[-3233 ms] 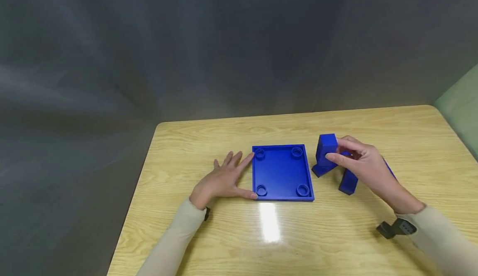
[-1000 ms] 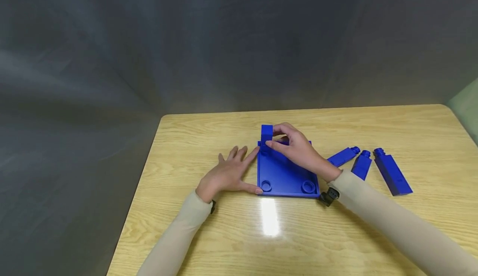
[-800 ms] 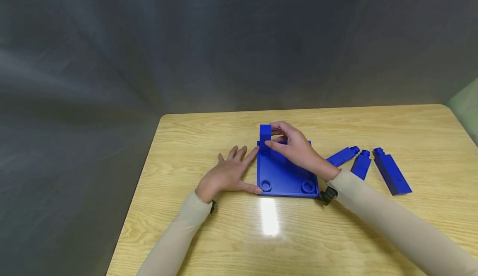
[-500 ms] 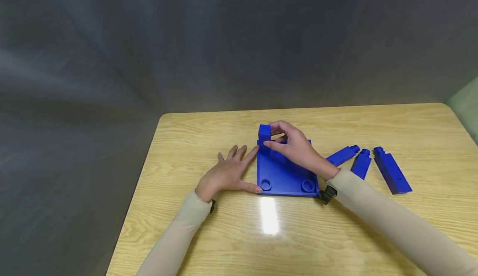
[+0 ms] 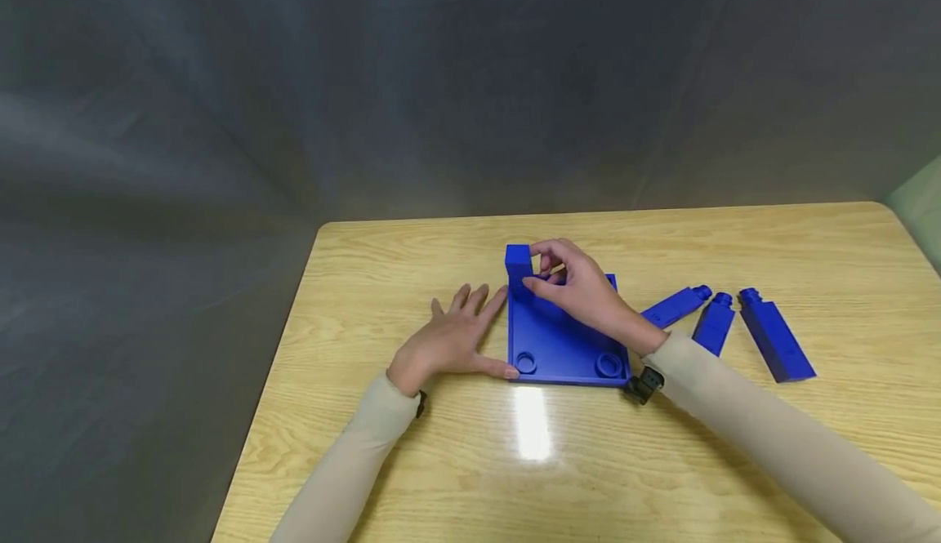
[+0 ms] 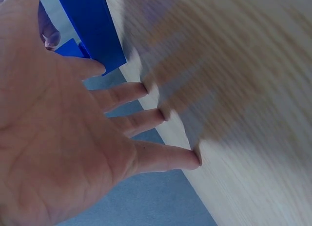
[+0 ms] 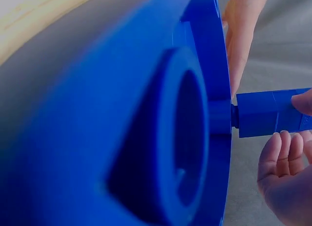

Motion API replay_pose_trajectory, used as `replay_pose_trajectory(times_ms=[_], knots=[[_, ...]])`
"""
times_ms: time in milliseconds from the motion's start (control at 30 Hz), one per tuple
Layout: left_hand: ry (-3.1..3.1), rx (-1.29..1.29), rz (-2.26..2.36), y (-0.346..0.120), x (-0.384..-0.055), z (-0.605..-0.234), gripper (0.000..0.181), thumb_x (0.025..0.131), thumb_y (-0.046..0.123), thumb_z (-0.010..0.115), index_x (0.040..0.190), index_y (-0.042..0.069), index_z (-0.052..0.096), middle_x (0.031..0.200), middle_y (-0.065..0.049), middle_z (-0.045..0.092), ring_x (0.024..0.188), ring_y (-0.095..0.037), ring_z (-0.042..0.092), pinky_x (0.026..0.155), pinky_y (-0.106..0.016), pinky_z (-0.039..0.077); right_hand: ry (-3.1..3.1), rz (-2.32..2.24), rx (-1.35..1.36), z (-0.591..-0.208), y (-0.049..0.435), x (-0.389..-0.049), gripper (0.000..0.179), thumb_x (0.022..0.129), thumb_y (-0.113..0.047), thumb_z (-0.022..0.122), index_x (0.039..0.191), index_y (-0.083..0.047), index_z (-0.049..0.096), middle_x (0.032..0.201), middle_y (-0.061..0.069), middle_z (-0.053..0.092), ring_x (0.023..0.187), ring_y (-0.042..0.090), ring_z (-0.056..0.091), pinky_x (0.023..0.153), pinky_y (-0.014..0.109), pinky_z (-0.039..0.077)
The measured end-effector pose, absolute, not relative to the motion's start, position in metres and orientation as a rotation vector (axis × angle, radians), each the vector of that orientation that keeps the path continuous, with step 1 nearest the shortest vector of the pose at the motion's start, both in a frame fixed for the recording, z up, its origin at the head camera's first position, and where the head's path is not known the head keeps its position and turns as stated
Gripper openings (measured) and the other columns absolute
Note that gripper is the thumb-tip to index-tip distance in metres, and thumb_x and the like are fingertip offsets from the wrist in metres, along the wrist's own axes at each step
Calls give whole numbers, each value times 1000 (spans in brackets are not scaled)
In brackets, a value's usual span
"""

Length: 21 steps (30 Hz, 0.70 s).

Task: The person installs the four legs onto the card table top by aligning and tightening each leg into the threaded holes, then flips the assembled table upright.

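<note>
My right hand (image 5: 584, 288) pinches a blue square leg (image 5: 518, 259) between thumb and fingers. The leg stands at the far left corner of a blue square tabletop (image 5: 562, 337), which lies with its raised rim up. In the right wrist view, a bit of the leg's threaded neck (image 7: 235, 117) shows between its body and the corner socket. My left hand (image 5: 448, 342) is spread flat beside the tabletop, with index fingertip and thumb touching its left edge. In the left wrist view its other fingertips (image 6: 192, 159) touch the table. Round sockets (image 5: 608, 365) show at both near corners; the far right one is hidden.
Three more blue legs with threaded ends lie on the wooden table (image 5: 441, 478) to the right: one leg (image 5: 672, 308) by the tabletop, a middle leg (image 5: 713, 327), and an outer leg (image 5: 778, 339). A dark curtain (image 5: 470, 86) hangs behind the table.
My right hand has carried a leg from the right of the tabletop to its far left corner. In the last second the leg's top has shifted slightly left. My left hand keeps its place.
</note>
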State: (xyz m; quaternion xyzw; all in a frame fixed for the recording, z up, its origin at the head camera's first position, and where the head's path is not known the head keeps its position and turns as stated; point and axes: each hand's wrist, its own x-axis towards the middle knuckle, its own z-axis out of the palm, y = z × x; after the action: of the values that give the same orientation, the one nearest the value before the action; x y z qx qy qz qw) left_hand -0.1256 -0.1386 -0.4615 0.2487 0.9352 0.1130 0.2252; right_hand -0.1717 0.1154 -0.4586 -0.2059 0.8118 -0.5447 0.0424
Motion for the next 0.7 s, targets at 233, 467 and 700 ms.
replay_pose_trajectory(times_ms=[233, 467, 700], knots=[[2576, 685, 304, -137, -126, -461, 130, 86, 85, 71, 178, 25, 0, 181, -18, 10, 164, -48, 6, 114, -87, 15, 2492, -1677, -599, -460, 117, -172, 36, 97, -12, 86, 126, -3, 66, 123, 13, 67, 113, 28, 67, 91, 38, 58], [2581, 690, 317, -137, -126, -463, 130, 86, 84, 71, 178, 24, 1, 181, -19, 11, 164, -49, 6, 114, -87, 15, 2491, -1663, -546, -462, 118, -172, 35, 96, -19, 88, 118, -6, 64, 104, 11, 70, 94, 25, 66, 75, 26, 52], [2593, 700, 290, -137, -127, -465, 130, 85, 87, 70, 178, 25, 2, 181, -18, 9, 164, -48, 5, 113, -87, 16, 2450, -1704, -525, -464, 118, -171, 27, 100, -17, 83, 111, -3, 62, 98, 12, 67, 85, 24, 62, 70, 23, 48]])
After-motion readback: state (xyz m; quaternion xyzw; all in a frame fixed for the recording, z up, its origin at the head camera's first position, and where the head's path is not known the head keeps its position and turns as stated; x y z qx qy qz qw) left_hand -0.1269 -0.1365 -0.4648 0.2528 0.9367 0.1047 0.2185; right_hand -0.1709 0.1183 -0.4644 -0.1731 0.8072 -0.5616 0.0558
